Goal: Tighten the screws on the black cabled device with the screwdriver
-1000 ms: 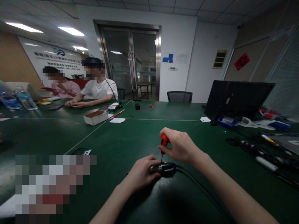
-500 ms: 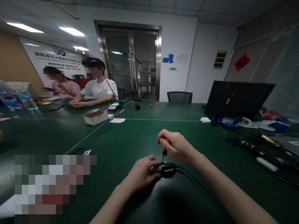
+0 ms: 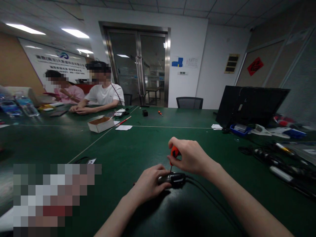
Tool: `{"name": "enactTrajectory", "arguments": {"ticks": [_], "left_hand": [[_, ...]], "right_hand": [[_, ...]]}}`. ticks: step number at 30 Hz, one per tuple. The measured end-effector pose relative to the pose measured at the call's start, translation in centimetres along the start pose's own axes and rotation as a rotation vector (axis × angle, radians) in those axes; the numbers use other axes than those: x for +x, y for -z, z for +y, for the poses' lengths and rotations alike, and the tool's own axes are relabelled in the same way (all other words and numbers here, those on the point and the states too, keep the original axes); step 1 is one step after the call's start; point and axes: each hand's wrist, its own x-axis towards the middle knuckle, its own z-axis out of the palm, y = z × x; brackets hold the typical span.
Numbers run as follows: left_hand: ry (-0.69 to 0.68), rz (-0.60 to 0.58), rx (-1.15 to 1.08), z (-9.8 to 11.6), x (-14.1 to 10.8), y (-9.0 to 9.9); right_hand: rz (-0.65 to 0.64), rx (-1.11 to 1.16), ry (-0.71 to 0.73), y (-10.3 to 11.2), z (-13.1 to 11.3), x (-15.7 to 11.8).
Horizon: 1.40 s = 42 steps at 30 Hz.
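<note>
Plainly, our right grip (image 3: 189, 153) is closed around the handle of an orange-and-black screwdriver (image 3: 174, 151), which we hold nearly upright with its thin shaft pointing down. The shaft's lower end meets a dark device (image 3: 178, 180) just beside the fingertips of our left grip (image 3: 151, 181); whether it sits in a screw, we cannot tell. Our left grip is clamped on the device's left part, thumb on the near side, fingers over the far side, and the device lies on the green desk (image 3: 138, 144). From its right end a black cable (image 3: 203, 188) curves toward us. Farther out we see an open white box (image 3: 101, 126), a sheet of paper (image 3: 123, 127) and a second screwdriver (image 3: 160, 113). To our right stands a black monitor (image 3: 249, 107); across the desk, on our left, sits a person in white (image 3: 106, 93).
</note>
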Motion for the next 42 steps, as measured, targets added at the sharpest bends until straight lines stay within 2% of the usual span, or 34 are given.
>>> {"name": "enactTrajectory", "arguments": {"ticks": [8, 14, 18, 24, 29, 31, 36, 42], "left_hand": [[-0.050, 0.069, -0.031, -0.5, 0.0, -0.4], [-0.080, 0.071, -0.047, -0.6, 0.3, -0.6], [-0.050, 0.061, -0.068, -0.3, 0.3, -0.4], [-0.045, 0.059, -0.089, 0.0, 0.2, -0.2], [-0.063, 0.056, -0.093, -0.2, 0.2, -0.3], [-0.059, 0.058, -0.089, -0.3, 0.3, -0.3], [-0.049, 0.056, -0.086, -0.3, 0.3, -0.4], [-0.058, 0.076, -0.099, 0.0, 0.3, -0.3]], "right_hand": [[-0.032, 0.171, 0.177, 0.1, 0.0, -0.3], [0.013, -0.001, 0.117, -0.4, 0.2, -0.1], [0.014, -0.015, 0.101, -0.4, 0.3, 0.0], [0.016, 0.157, 0.117, 0.3, 0.3, -0.1], [-0.029, 0.315, 0.121, 0.4, 0.2, -0.2], [-0.022, 0.254, 0.108, 0.2, 0.3, -0.1], [0.060, -0.079, 0.085, -0.6, 0.4, 0.1], [0.048, -0.012, 0.154, -0.3, 0.0, -0.1]]}}
